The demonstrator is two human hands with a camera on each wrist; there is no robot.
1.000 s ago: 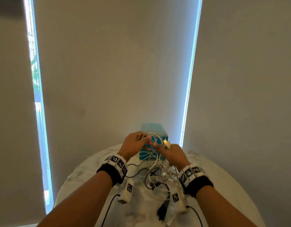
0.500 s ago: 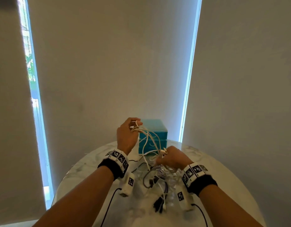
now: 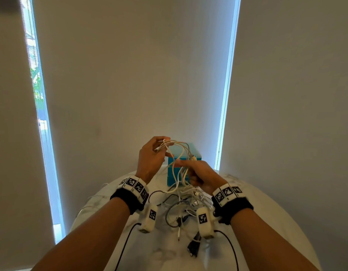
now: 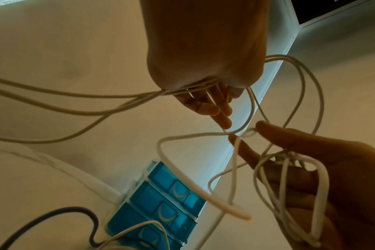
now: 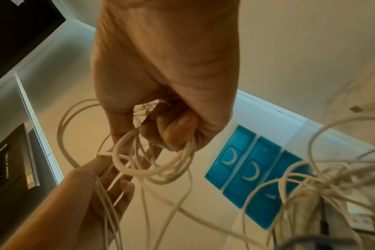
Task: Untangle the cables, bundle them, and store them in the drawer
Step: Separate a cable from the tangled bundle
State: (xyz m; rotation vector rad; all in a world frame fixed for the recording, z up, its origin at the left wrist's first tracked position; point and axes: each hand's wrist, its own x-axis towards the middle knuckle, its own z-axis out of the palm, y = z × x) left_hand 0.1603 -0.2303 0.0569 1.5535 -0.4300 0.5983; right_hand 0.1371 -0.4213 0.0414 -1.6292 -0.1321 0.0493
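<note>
A white cable (image 3: 181,153) loops in the air between both hands, above a tangle of white, grey and black cables (image 3: 185,205) on the round marble table (image 3: 267,208). My left hand (image 3: 163,147) is raised and pinches several strands at the top of the loops; its fingers (image 4: 217,108) point downward. My right hand (image 3: 188,169), lower and to the right, grips a bunch of the loops, its fingers (image 5: 176,133) curled round them. Behind the hands stands the blue drawer unit (image 3: 194,153), its stacked drawers (image 4: 167,194) all closed.
A black plug (image 3: 194,246) and a grey cable (image 3: 169,214) lie at the near side of the pile. A white USB connector (image 5: 363,221) lies by the drawers. Blinds hang behind the table, with bright window strips (image 3: 42,133) at left and right.
My left hand pulled strands up from the pile and stays raised. My right hand has lifted off the pile with its loops and come closer to the left hand.
</note>
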